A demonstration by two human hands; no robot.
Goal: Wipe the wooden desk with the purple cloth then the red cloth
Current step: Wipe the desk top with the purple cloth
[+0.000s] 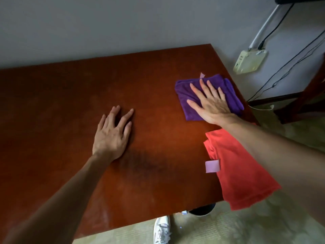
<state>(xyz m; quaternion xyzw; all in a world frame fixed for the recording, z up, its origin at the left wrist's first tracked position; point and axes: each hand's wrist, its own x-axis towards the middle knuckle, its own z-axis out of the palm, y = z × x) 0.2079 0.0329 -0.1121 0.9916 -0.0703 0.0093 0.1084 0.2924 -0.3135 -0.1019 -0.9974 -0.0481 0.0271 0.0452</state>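
Note:
The wooden desk (61,103) is reddish brown and fills most of the view. A folded purple cloth (232,95) lies near its far right corner. My right hand (209,103) lies flat on the purple cloth with straight, spread fingers. A red cloth (246,173) with a pale label lies at the desk's right edge, partly hanging over it, under my right forearm. My left hand (112,132) rests palm down on the bare wood near the middle, fingers spread.
A grey wall runs behind the desk. A power strip (249,60) with cables hangs on the wall at the right. A dark wooden chair frame (290,106) stands right of the desk. A white shoe (161,229) shows below the near edge.

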